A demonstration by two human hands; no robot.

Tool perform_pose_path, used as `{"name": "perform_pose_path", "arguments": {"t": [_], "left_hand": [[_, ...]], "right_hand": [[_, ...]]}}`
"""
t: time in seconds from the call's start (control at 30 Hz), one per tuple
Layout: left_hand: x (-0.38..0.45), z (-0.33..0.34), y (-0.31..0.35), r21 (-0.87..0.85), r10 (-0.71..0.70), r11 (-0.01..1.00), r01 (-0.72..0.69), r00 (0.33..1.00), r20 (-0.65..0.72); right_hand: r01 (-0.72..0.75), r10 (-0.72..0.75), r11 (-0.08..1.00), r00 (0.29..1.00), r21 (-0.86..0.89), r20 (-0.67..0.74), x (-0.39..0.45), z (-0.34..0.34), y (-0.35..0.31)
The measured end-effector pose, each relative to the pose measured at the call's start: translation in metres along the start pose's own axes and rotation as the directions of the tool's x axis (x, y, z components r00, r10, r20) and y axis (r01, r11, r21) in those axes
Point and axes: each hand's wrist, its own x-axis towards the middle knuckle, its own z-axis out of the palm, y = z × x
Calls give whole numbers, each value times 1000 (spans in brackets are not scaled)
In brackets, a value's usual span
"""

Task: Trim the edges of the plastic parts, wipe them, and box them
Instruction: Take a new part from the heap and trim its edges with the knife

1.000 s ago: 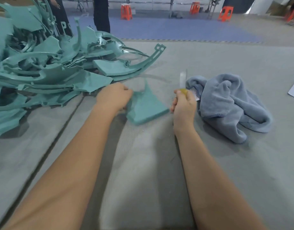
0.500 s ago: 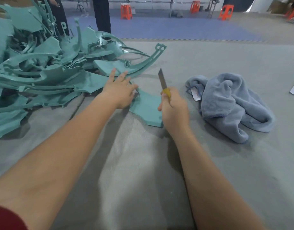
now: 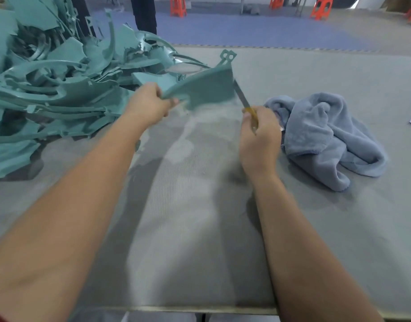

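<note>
The left hand (image 3: pixel 151 103) pinched a teal plastic part (image 3: pixel 204 89) raised above the grey table (image 3: pixel 188 205). The right hand (image 3: pixel 260 138) gripped a yellow-handled knife (image 3: pixel 245 104), blade against the part's edge. A blue cloth (image 3: pixel 327 135) lay beside; orange stools (image 3: pixel 320 8) stood beyond.

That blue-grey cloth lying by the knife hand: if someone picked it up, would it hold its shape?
Probably not. The cloth lies crumpled in soft folds, so it would likely droop. Its fluffy pile suggests it is light and unlikely to slip on the table.

Left hand (image 3: pixel 148 103), right hand (image 3: pixel 260 133), fingers curled.
</note>
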Motion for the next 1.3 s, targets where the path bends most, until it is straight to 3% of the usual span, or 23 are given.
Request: {"name": "perform_pose_path", "arguments": {"t": [0.07, 0.17, 0.23, 0.3, 0.4, 0.5, 0.63, 0.77, 0.83, 0.9, 0.97, 1.0, 1.1, 1.2, 1.23, 1.3], "left_hand": [[-6, 11, 4, -142, 22, 989, -27, 999, -41], [-27, 40, 3, -152, 7, 988, 0, 999, 46], [-42, 59, -1, -277, -23, 959, 56, 992, 122], [-54, 70, 0, -319, -4, 947, 35, 995, 95], [-60, 69, 13, -355, 66, 932, -65, 998, -11], [-68, 68, 23, -370, 121, 923, -109, 993, 10], [-78, 59, 25, -399, 186, 911, -105, 968, 169], [-76, 38, 3, -360, 125, 931, 54, 882, 454], [-76, 38, -5, -425, 81, 900, 95, 922, 379], [-76, 45, -4, -496, 55, 868, 32, 986, 160], [-75, 54, 6, -552, 41, 833, -37, 999, -5], [-74, 60, 13, -602, 13, 798, -26, 1000, -25], [-70, 75, 28, -702, -144, 694, 162, 986, 85], [-70, 76, 26, -746, -145, 621, 240, 971, 192], [-71, 73, 22, -746, -97, 625, 228, 972, 216], [-74, 68, 13, -663, 17, 735, 143, 974, 228]], "right_hand": [[-159, 147, 969, 986, 188, 77, -3, 3, -4], [-321, 268, 885, 943, 337, 196, -5, 9, -5], [-484, 373, 752, 872, 448, 316, -2, 12, -5], [-589, 457, 679, 806, 439, 375, 2, 13, -2], [-575, 460, 684, 818, 449, 345, 4, 14, 2], [-534, 409, 658, 846, 531, 343, 5, 12, 4], [-538, 396, 648, 843, 539, 365, 4, 13, 5], [-568, 430, 587, 823, 577, 372, 8, 15, 6], [-577, 420, 583, 817, 572, 395, 8, 15, 5], [-571, 399, 608, 821, 553, 408, 6, 16, 4], [-588, 395, 596, 808, 547, 437, 4, 17, 1], [-622, 410, 559, 782, 549, 469, 3, 18, -1], [-726, 450, 433, 688, 535, 569, 2, 19, 0], [-739, 434, 459, 671, 494, 600, 1, 18, 4], [-729, 428, 485, 680, 483, 595, 0, 17, 4], [-694, 413, 537, 712, 480, 567, -2, 17, 3]]}}
